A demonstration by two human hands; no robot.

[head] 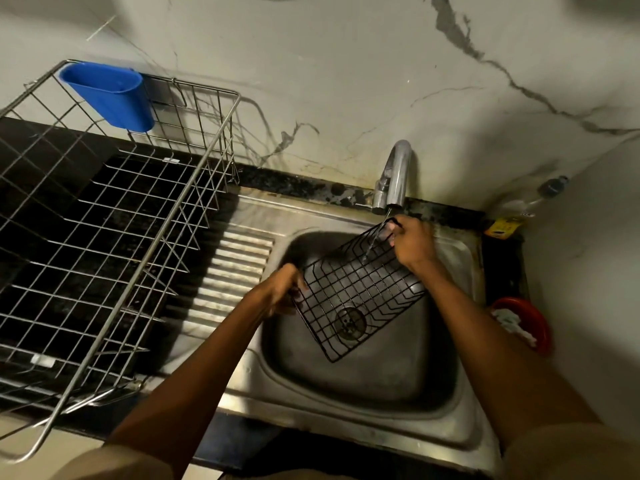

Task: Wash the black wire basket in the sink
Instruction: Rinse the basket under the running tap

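Black wire basket [360, 296] over sink [363, 386], gripped by left hand [282, 289], right hand [412, 244].

Setting, as I see it: home kitchen. Stainless sink [363, 386] with ribbed drainboard [239, 271], chrome tap [396, 174] running, steel dish rack [114, 216] with blue cutlery cup [110, 95] on dark stone surface [41, 147], marble-patterned wall [346, 81].

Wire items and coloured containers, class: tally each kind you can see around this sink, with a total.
Black wire basket: 1
Silver wire dish rack: 1
Blue plastic holder: 1
Red bowl: 1
Total: 4
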